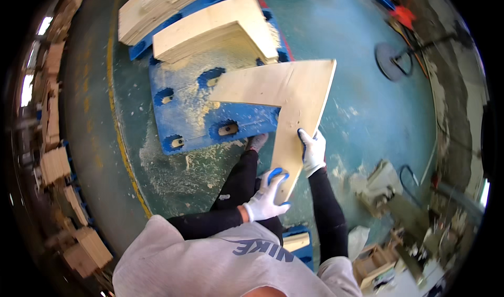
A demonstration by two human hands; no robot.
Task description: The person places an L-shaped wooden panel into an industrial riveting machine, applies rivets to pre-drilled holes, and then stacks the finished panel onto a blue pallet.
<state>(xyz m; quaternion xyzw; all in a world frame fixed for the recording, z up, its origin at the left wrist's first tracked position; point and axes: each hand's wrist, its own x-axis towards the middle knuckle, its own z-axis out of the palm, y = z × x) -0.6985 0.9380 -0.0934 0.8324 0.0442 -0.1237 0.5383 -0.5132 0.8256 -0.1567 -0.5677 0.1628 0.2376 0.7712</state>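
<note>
An L-shaped wooden panel [294,89], pale and flat, is held up in front of me by both hands. My left hand [266,198], in a white glove with blue fingertips, grips the panel's near end, fingers and thumb on either side. Higher up, my right hand [313,149], gloved alike, is closed on the panel's right edge with the thumb on its face. The far arm of the panel reaches left over a blue plastic pallet [247,117]. On that pallet's far part lies a stack of similar panels [210,21].
Sawdust [199,105] covers part of the pallet. Another panel stack [157,8] stands behind it, far left. A round-based metal stand [389,62] and a red dustpan-like thing [403,16] are far right. Machinery [409,213] stands at right, piled wood [55,166] at left.
</note>
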